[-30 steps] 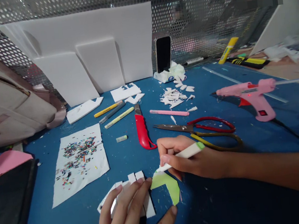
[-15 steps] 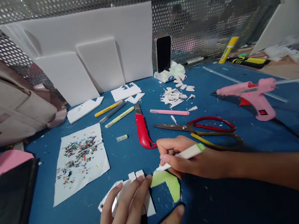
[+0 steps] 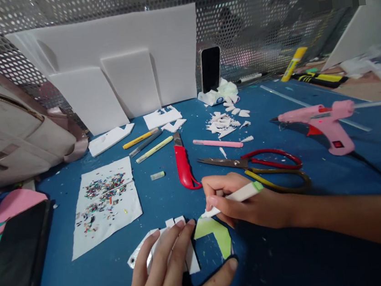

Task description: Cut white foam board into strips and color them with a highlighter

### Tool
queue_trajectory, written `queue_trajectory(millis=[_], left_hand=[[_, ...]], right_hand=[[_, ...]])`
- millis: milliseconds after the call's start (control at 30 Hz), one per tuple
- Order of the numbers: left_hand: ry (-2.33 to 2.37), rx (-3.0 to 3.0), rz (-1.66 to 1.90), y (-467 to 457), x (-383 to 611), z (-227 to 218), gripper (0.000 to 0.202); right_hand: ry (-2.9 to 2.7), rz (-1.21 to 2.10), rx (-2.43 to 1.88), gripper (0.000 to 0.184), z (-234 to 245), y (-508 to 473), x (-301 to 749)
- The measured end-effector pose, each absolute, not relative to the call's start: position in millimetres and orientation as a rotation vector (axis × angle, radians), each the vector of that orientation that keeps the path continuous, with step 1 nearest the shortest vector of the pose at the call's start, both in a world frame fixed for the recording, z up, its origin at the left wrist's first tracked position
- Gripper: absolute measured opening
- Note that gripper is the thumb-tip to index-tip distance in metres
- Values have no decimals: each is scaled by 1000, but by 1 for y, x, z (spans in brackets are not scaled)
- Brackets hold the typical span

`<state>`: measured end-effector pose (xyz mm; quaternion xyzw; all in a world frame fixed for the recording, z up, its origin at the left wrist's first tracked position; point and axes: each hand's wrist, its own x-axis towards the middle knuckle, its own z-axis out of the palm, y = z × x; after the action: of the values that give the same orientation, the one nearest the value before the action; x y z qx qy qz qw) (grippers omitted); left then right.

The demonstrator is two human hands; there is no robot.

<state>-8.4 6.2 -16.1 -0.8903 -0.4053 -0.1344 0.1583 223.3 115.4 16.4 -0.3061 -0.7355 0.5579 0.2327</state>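
Note:
My right hand (image 3: 240, 201) pinches a white marker (image 3: 239, 195) with a green end. Its tip touches the upper left part of a flat foam cutout, whose bent end is coloured light green (image 3: 221, 236). My left hand (image 3: 176, 264) lies with its fingers spread over the white part of the cutout (image 3: 192, 255), and its thumb rests by the green part's lower end. Much of the white part is hidden under the fingers. Beyond the marker lie red-and-yellow-handled scissors (image 3: 239, 162) and a red utility knife (image 3: 183, 166). A small marker cap (image 3: 157, 175) sits left of the knife.
White foam sheets (image 3: 173, 48) lean against a perforated metal panel. A paper with tiny coloured bits (image 3: 129, 205) and a dark phone (image 3: 18, 259) lie at left. Several markers (image 3: 155, 149), foam scraps (image 3: 221, 123) and a pink glue gun (image 3: 332, 122) are farther back.
The whole scene has shifted slightly to the right in view. Both hands keep nearly the same pose on the cutout, with the marker tip still at the green part's upper left.

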Motion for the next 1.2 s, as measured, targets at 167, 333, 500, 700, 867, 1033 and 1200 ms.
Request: queue_trajectory(millis=[167, 333, 500, 700, 867, 1033, 1200], left_hand=[[-1150, -2524, -412, 6, -6, -16, 46], [-1148, -2519, -424, 7, -5, -17, 44], [-1168, -2499, -452, 7, -2, -19, 44], [-1166, -2533, -441, 8, -4, -20, 43], [-1158, -2539, -446, 8, -5, -20, 42], [-1152, -2520, -511, 9, -5, -22, 42], [-1156, -2544, -508, 8, -5, -24, 43]], right_hand=[[-2033, 1504, -852, 28, 14, 115, 223], [-2030, 1506, -842, 30, 14, 115, 223], [-2030, 1495, -860, 29, 15, 114, 223], [-2008, 1513, -867, 27, 15, 114, 222], [-2018, 1501, -854, 28, 15, 115, 223], [-2026, 1500, -861, 29, 13, 115, 224], [-2007, 1525, -854, 28, 11, 115, 225]])
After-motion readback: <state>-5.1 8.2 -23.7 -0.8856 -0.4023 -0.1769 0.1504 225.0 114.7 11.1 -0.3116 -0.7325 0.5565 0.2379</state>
